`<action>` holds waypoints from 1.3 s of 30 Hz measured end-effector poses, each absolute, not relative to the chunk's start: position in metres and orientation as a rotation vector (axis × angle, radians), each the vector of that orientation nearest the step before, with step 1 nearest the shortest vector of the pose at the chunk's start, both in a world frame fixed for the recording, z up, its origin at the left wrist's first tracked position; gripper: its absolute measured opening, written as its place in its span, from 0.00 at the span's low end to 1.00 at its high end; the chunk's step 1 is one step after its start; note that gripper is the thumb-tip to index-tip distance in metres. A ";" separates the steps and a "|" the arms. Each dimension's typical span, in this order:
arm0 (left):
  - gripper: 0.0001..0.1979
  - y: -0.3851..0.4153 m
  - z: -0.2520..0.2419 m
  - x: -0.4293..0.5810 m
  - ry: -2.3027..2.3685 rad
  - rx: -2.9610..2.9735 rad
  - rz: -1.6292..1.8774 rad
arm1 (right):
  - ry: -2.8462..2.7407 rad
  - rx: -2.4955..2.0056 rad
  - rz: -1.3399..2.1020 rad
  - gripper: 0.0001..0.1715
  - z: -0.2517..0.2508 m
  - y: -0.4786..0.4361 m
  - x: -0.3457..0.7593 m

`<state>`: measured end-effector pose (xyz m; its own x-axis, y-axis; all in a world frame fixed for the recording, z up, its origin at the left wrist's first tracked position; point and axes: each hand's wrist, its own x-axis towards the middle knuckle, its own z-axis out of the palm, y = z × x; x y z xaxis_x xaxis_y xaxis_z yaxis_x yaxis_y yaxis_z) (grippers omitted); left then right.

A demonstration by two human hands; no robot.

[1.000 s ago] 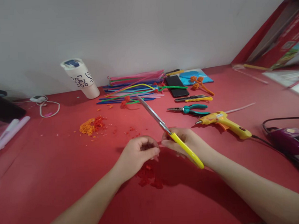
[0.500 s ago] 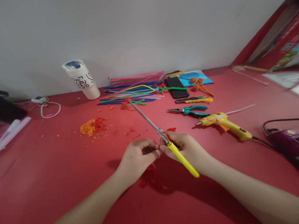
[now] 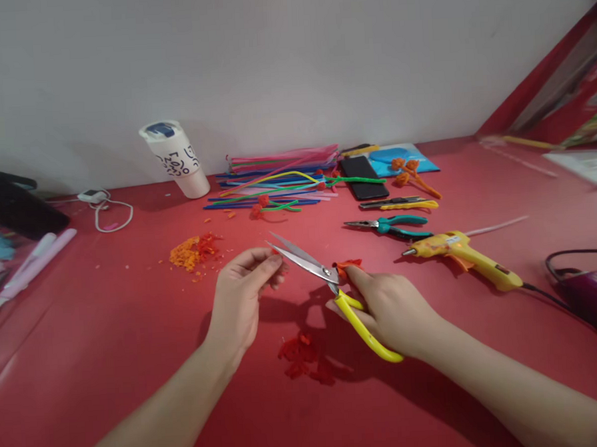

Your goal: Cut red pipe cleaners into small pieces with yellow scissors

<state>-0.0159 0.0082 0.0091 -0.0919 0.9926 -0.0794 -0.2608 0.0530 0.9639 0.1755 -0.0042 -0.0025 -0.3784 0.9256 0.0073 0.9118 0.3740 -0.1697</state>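
Observation:
My right hand [image 3: 390, 309] grips yellow-handled scissors [image 3: 332, 285] with the blades slightly parted and pointing left and away. A small red fuzzy piece [image 3: 348, 265] sits at my right fingertips by the scissors' pivot. My left hand [image 3: 242, 296] hovers left of the blade tips with its fingers pinched together near something small and red that I cannot make out. A pile of red clippings [image 3: 303, 357] lies on the red table [image 3: 136, 365] below and between my hands.
Orange and red clippings [image 3: 194, 250] lie left of my hands. Coloured pipe cleaners [image 3: 276, 181], a black phone [image 3: 363, 177], teal pliers [image 3: 393, 225], a yellow glue gun [image 3: 465, 255], a white cup [image 3: 178, 160] and a purple device [image 3: 590, 295] lie around. A white wall stands behind.
My hands have drawn apart. The left hand moved left and up. The scissors swung lower, their blades have parted, and the red piece now shows at my right fingertips.

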 end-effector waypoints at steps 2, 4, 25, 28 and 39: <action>0.02 0.008 0.009 -0.016 1.093 0.903 1.372 | -2.563 -1.666 0.145 0.21 -0.005 -0.004 0.177; 0.02 0.008 0.009 -0.016 1.083 0.895 1.385 | -2.585 -1.657 0.105 0.21 -0.007 -0.004 0.177; 0.02 0.008 0.010 -0.017 1.071 0.906 1.403 | -2.592 -1.609 0.032 0.22 -0.013 -0.007 0.176; 0.02 0.007 0.009 -0.018 1.066 0.906 1.401 | -2.597 -1.615 0.035 0.22 -0.013 -0.007 0.176; 0.02 0.008 0.010 -0.017 1.080 0.892 1.405 | -2.598 -1.599 -0.001 0.21 -0.015 -0.006 0.177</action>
